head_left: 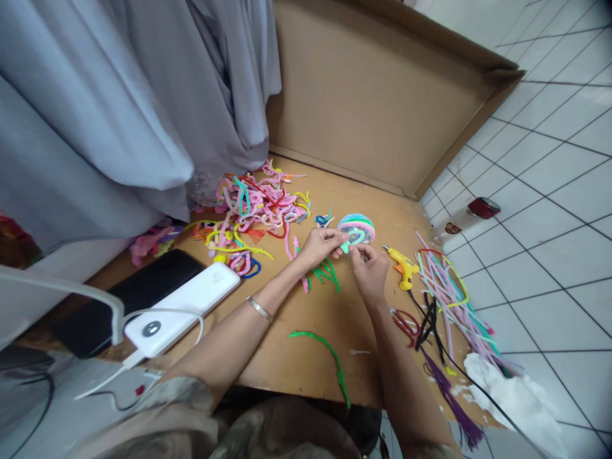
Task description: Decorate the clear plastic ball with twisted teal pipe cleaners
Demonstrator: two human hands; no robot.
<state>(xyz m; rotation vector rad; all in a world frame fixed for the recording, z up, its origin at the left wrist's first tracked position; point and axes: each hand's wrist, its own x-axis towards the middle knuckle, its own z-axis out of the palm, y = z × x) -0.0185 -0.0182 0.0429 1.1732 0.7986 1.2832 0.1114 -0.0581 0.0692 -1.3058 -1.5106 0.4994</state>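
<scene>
Both hands meet over the table at the lower edge of a round, striped thing with blue, green and pink bands; its exact kind is not clear. My left hand is closed in a pinch at a small pale green piece at that edge. Thumb and fingers of my right hand also pinch close beside this piece; what lies between them is too small to make out. Green pipe cleaner pieces lie just below my left hand. A longer bent green pipe cleaner rests nearer to me.
A tangled heap of pipe cleaners sits at the back left. Closer are a black phone and a white power bank. To the right lie a yellow glue gun, red-handled scissors, long pipe cleaners and a purple tassel.
</scene>
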